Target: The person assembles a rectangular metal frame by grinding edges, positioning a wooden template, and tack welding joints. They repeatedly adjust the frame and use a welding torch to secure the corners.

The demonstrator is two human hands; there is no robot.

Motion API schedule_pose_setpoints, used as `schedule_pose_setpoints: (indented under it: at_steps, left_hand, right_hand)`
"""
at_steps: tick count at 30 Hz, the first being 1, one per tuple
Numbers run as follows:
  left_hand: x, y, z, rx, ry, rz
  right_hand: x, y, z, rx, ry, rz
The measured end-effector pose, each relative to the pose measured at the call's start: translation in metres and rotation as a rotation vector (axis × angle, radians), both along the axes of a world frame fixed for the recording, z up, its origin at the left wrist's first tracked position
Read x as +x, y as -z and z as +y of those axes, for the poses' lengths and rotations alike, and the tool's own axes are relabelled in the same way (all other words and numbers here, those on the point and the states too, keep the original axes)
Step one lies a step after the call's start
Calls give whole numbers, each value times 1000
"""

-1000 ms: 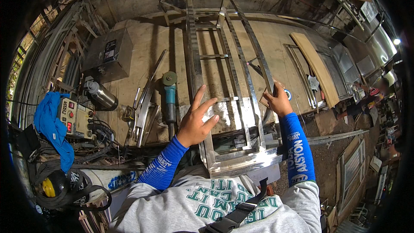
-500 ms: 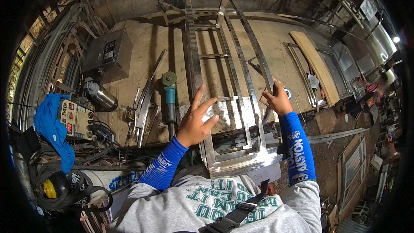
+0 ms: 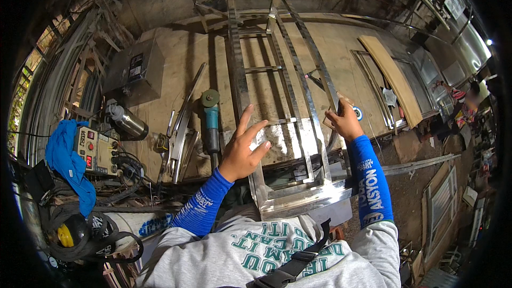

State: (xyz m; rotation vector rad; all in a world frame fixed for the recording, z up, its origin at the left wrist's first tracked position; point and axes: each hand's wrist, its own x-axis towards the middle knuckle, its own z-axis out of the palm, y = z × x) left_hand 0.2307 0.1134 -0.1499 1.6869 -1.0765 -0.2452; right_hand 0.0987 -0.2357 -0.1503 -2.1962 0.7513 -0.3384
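Note:
A long shiny metal frame [image 3: 244, 82] of square tubing with crossbars lies lengthwise before me, its near end close to my waist. My left hand [image 3: 245, 146] is at its left rail, fingers spread, holding nothing. My right hand [image 3: 346, 122] is closed at the right rail, with the thumb toward the inside of the frame. A small tan piece [image 3: 327, 122] shows by its fingertips; the fingers partly hide it and its kind is unclear. Left of the frame lies a teal and black angle grinder [image 3: 212, 122] with a disc on its far end.
The wooden bench [image 3: 176, 48] carries metal strips [image 3: 184, 122], a metal box [image 3: 136, 72], a steel flask [image 3: 127, 120] and a tan board [image 3: 389, 80]. A control unit [image 3: 96, 149] with a blue cloth [image 3: 66, 154] stands left, above coiled cables [image 3: 98, 234]. Another person [image 3: 464, 109] is far right.
The view has shifted slightly. Both hands stay at nearly the same places on the frame, the left with fingers spread, the right closed.

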Motion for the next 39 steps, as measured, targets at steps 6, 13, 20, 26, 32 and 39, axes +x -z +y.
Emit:
schedule_pose_setpoints:
  at_steps: [6, 13, 20, 26, 32, 39]
  left_hand:
    - [-1, 0, -1, 1, -1, 15]
    - [2, 15, -1, 88, -82, -218]
    - [3, 14, -18, 421, -135, -488]
    - [56, -1, -97, 838, -341, -826]
    - [20, -62, -204, 483, 287, -623]
    - [28, -4, -270, 393, 474, -648]
  right_hand:
    - [-3, 14, -8, -75, -49, -129]
    - [21, -16, 6, -248, -103, 317]
    - [-1, -6, 2, -223, -1, 227]
    - [17, 9, 12, -268, 70, 242]
    - [-4, 28, 15, -347, 119, 163]
    - [-19, 4, 28, -300, -24, 243]
